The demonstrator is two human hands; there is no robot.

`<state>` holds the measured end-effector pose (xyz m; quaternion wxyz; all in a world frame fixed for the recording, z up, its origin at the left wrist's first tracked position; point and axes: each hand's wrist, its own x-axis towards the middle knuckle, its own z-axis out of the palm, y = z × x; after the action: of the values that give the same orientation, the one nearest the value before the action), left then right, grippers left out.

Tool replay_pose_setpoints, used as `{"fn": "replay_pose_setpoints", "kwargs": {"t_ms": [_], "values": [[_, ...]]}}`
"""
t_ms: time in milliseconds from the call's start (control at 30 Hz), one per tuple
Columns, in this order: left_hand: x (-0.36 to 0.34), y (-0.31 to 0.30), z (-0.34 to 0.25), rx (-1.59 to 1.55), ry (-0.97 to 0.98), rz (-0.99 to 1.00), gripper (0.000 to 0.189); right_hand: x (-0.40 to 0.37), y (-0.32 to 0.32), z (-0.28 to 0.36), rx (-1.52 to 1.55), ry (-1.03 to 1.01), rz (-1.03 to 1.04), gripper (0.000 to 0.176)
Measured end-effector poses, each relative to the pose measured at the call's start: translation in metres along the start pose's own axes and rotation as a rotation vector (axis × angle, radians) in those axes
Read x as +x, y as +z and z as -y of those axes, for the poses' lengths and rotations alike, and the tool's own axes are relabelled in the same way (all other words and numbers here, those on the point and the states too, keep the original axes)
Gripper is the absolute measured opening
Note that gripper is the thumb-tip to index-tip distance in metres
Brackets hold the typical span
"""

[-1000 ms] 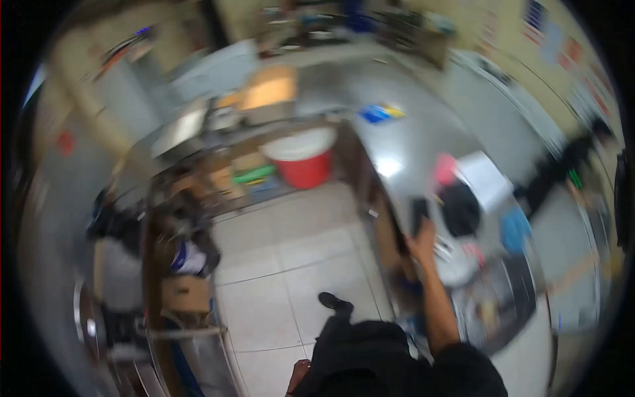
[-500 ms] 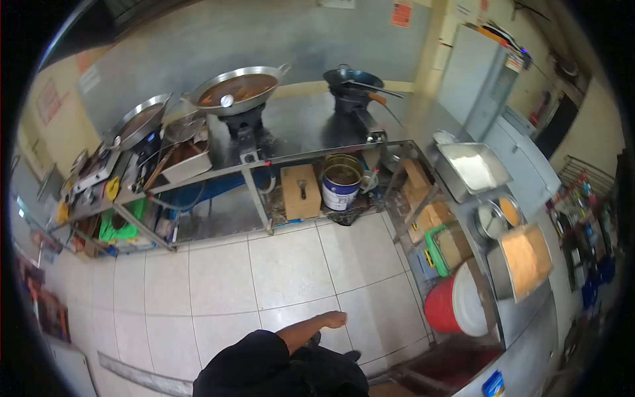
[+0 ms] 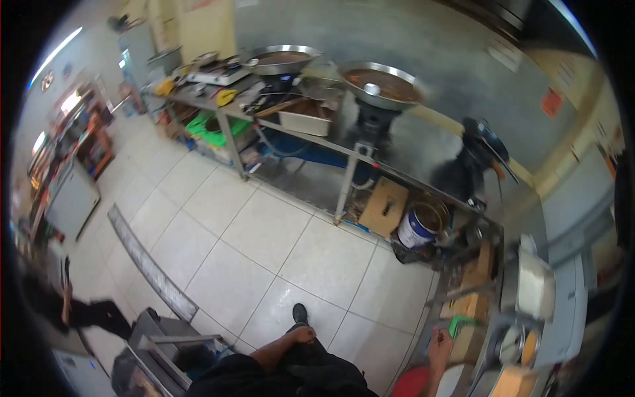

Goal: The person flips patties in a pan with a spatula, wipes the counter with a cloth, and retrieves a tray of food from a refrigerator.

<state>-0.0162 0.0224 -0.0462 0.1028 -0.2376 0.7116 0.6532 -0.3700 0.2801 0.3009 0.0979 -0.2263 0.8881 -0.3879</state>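
My left hand (image 3: 304,334) is in front of my dark clothing, above my legs, with its fingers curled in and nothing showing in them. One dark shoe (image 3: 301,313) shows on the floor just beyond it. To the right, my right hand (image 3: 441,345) is raised palm up with loosely bent, slightly parted fingers and no object visible in it. In this view it overlaps the edge of the side shelf, close to a green-rimmed container (image 3: 461,323). A red bucket (image 3: 411,382) with a white lid shows by my right forearm.
A steel counter (image 3: 413,152) along the wall carries wide pans (image 3: 380,83) on burners and a dark wok (image 3: 486,135). Below stand a cardboard box (image 3: 383,206) and a blue-white bucket (image 3: 422,221). Metal trays (image 3: 536,284) line the right side. A person (image 3: 66,304) stands at left.
My view has swung left, so the counter now appears further right and tilted. My right hand, a shoe and another person have come into view. The left hand remains curled.
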Motion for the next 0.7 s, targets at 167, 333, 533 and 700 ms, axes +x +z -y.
{"fn": "replay_pose_setpoints", "kwargs": {"t_ms": [167,333,533,700], "values": [[-0.033,-0.066,0.014,0.017,-0.175,-0.399,0.039,0.079,0.149,0.065,0.008,-0.197,0.317,0.015],[-0.044,-0.165,0.061,-0.132,-0.342,-0.593,0.035,0.115,0.355,0.174,0.087,-0.413,0.884,0.023],[-0.127,-0.261,0.064,-0.539,-0.281,-1.082,0.031,0.138,0.528,0.382,-0.01,-0.818,1.269,0.029],[-0.151,-0.292,0.116,-0.715,-0.371,-1.497,0.026,0.162,0.66,0.514,-0.03,-0.98,1.32,0.037]]}}
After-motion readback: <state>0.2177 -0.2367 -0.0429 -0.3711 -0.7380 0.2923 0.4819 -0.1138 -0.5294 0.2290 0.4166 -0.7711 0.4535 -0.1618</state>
